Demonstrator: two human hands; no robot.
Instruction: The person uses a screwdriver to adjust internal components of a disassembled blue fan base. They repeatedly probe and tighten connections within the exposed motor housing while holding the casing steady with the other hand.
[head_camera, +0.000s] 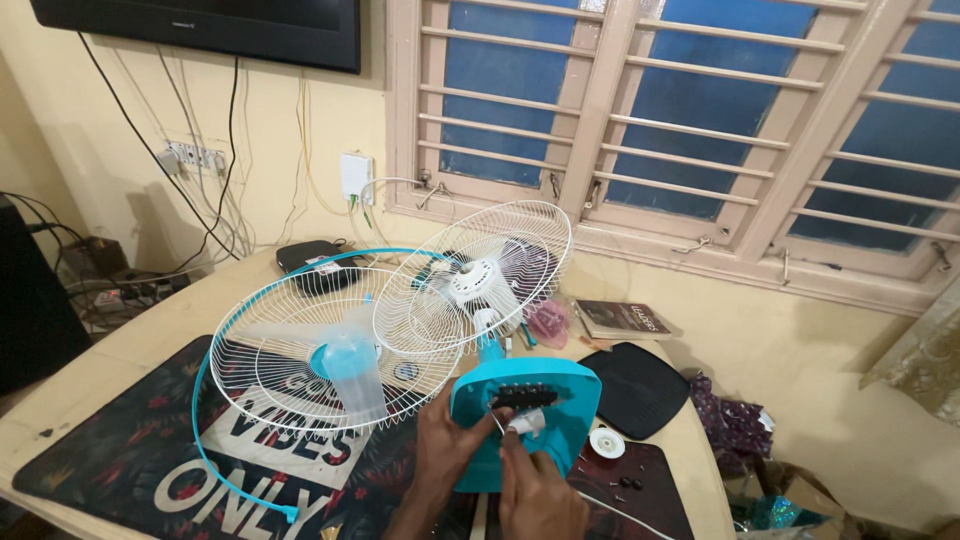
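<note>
Head view, person working on a dismantled table fan on a rounded table (120, 350). Turquoise fan base (525, 420) is standing tilted on its edge near the table's front, underside facing the camera, black switch block (524, 396) showing on it. Left hand (447, 440) is gripping the base's left edge, fingers curled around it, thumb side lying on the face. Right hand (535, 495) is sitting just below the base's lower middle, fingertips pinched closed on a small white part (527, 424) with a thin white wire (620, 512) trailing off to the right; exactly what is pinched I cannot tell. So the base is lying between both hands, directly above the right one.

Behind the base, a white wire fan guard (480, 275) is standing upright with the motor hub in its middle. Left of it, a second guard with a turquoise rim (290, 355) is lying tilted, translucent blade (352, 370) inside. A black lid (635, 388), a white tape roll (605, 442) and small black screws (625, 485) are lying right of the base. A printed mat (150, 460) is covering the table.
</note>
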